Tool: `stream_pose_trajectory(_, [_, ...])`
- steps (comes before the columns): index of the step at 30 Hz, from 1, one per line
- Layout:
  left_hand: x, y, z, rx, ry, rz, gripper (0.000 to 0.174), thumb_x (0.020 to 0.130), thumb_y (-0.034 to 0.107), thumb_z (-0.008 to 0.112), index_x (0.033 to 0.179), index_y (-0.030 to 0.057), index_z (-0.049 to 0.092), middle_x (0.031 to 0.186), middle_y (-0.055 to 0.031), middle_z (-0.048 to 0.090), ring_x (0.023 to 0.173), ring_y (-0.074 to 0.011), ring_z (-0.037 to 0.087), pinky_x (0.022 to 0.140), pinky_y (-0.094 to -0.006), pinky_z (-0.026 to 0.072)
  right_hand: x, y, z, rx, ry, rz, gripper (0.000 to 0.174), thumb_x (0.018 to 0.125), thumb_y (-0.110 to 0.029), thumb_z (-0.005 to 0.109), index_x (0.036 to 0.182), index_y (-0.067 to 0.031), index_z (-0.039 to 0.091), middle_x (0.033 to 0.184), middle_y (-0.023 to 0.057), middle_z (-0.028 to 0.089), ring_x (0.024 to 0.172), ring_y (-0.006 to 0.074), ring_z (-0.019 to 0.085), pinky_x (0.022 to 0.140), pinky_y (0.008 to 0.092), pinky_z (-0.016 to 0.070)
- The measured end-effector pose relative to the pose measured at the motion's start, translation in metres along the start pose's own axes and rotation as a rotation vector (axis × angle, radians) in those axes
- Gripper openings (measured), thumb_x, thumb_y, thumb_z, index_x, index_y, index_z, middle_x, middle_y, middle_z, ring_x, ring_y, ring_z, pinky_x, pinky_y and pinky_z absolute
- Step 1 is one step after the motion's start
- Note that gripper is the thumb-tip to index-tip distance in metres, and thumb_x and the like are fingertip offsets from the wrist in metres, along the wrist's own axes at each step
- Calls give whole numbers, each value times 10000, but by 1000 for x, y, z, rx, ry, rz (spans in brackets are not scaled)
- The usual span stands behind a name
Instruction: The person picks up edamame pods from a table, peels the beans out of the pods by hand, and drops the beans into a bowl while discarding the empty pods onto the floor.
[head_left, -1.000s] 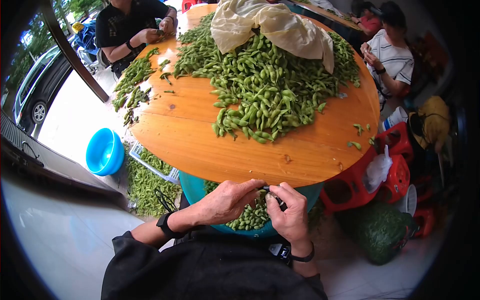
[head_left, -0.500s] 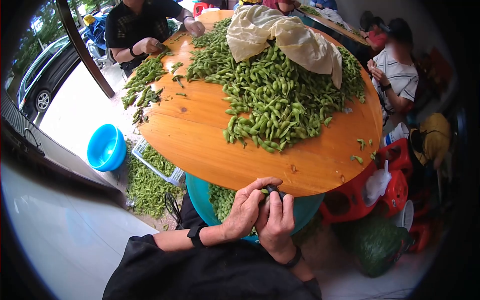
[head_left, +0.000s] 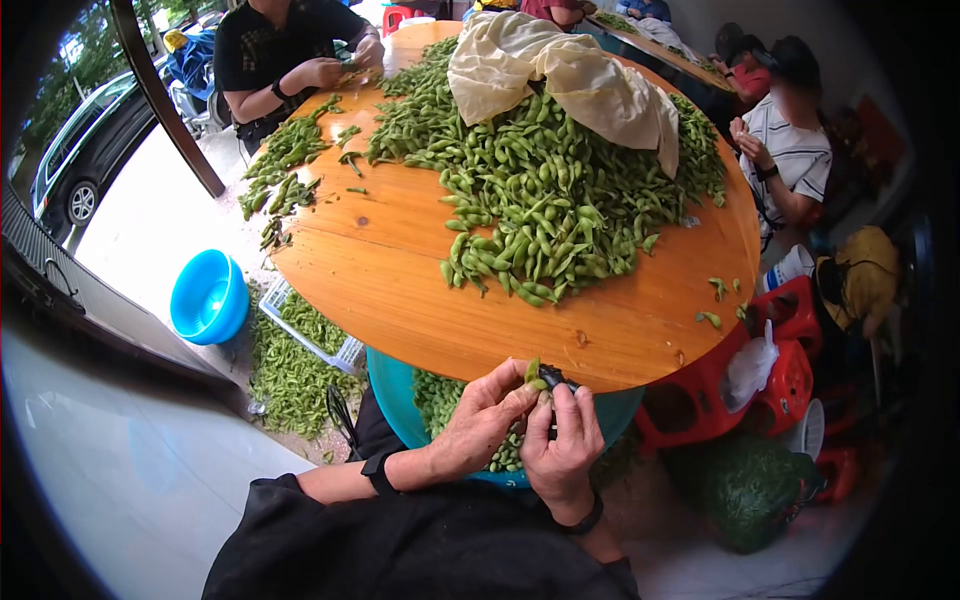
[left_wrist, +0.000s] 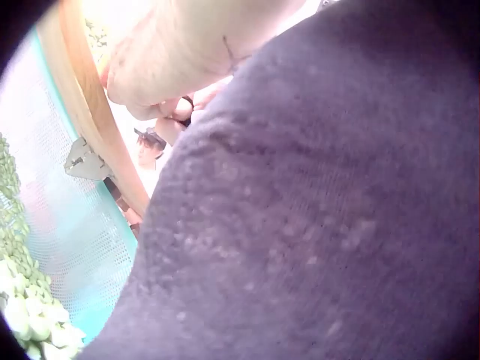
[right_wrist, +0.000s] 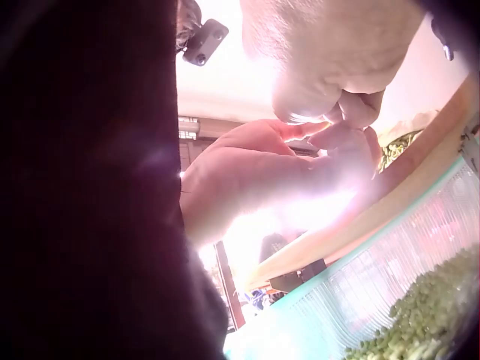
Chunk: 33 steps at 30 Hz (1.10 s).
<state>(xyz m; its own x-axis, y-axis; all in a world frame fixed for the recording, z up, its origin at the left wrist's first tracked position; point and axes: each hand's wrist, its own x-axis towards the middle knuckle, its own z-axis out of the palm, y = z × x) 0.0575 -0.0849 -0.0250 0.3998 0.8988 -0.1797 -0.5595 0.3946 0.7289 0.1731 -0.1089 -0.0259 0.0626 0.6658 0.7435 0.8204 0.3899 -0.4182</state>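
Pod (head_left: 533, 372): where is it, and who holds it?

It sits at the near edge of the round table (head_left: 400, 290), above a teal basin (head_left: 392, 395). The left hand (head_left: 478, 420) pinches it in curled fingertips. The right hand (head_left: 560, 450) grips a small dark tool (head_left: 551, 378) and touches the pod's side. What kind of tool it is cannot be told.

Which way does the pod point?

Only a short green end shows. It points up and away from the person, toward the table edge. The long axis seems to run roughly upright between the fingertips, and the rest is hidden by them.

What could go wrong?

The tool lies right against the left fingertips, so a slip could nick a finger. The grip is on a small part of the pod, so a hard squeeze could shoot it loose. The hands hover near the basin's far rim, so anything dropped might miss it and land on the floor.
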Motion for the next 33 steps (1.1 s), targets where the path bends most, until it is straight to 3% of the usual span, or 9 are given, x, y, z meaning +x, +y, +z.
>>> stream_pose_trajectory(7, [2, 16, -21, 245, -96, -126, 210, 1045, 184, 479, 1019, 29, 619, 675, 8, 538, 550, -67, 463, 518, -224, 395, 4, 12, -23, 840, -255, 684, 103, 918, -9, 603, 987, 66, 618, 691, 39, 540, 531, 101, 511, 482, 261, 407])
stream_pose_trajectory(11, [0, 19, -30, 257, -205, -191, 205, 1034, 159, 510, 1096, 7, 632, 849, -29, 597, 677, -95, 535, 564, -235, 429, 8, 16, -25, 1146, -310, 911, 144, 959, -33, 558, 1040, 59, 635, 699, -25, 504, 528, 31, 411, 448, 204, 295])
stream_pose_trajectory(13, [0, 7, -27, 77, -151, -142, 192, 1029, 140, 511, 1085, 7, 637, 919, -34, 614, 715, -96, 539, 604, -239, 435, 3, 19, -21, 1084, -321, 890, 123, 948, -23, 562, 1012, 61, 626, 717, -6, 519, 526, 39, 444, 453, 216, 334])
stream_pose_trajectory(16, [-1, 5, -17, -4, -53, -73, 182, 986, 90, 476, 1037, -8, 620, 762, -4, 559, 629, -79, 470, 572, -223, 371, -1, 14, -16, 355, -222, 224, 165, 816, 16, 647, 976, 42, 617, 809, 171, 580, 679, 323, 621, 596, 356, 506])
stream_pose_trajectory(19, [-2, 7, -13, -58, 16, -105, 217, 943, 46, 475, 1088, -17, 623, 746, -2, 534, 620, -86, 452, 572, -222, 355, -3, 12, -11, 302, -141, 96, 164, 813, 27, 644, 973, 46, 616, 815, 165, 587, 676, 327, 624, 600, 366, 511])
stream_pose_trajectory(23, [-2, -8, -40, -324, -201, -116, 283, 948, -8, 455, 1168, -6, 633, 1015, -31, 632, 753, -106, 534, 651, -254, 451, -9, 18, -11, 478, -176, 319, 146, 810, 39, 635, 954, 49, 616, 783, 143, 576, 660, 284, 617, 584, 338, 496])
stream_pose_trajectory(25, [-9, 7, -26, -102, -25, -243, 325, 948, -13, 436, 1224, -8, 609, 1039, -43, 634, 779, -113, 540, 706, -261, 479, -4, 20, -19, 610, -196, 429, 112, 857, 30, 605, 966, 58, 609, 769, 86, 566, 570, 146, 561, 511, 276, 441])
stream_pose_trajectory(29, [-15, 37, -35, 811, -529, -62, 290, 975, 26, 475, 1213, 19, 642, 1044, -87, 683, 901, -180, 635, 809, -334, 529, -13, 56, -72, 689, -20, 549, 146, 910, 18, 558, 1036, 84, 594, 805, 63, 570, 545, 74, 503, 438, 232, 383])
stream_pose_trajectory(33, [-3, 87, -47, 1174, -448, 382, 141, 909, 72, 636, 1028, 16, 685, 932, -132, 707, 867, -290, 699, 760, -376, 558, -17, 102, -161, 62, -185, 645, 197, 891, 23, 551, 1058, 112, 604, 784, 107, 596, 494, 99, 491, 443, 278, 386])
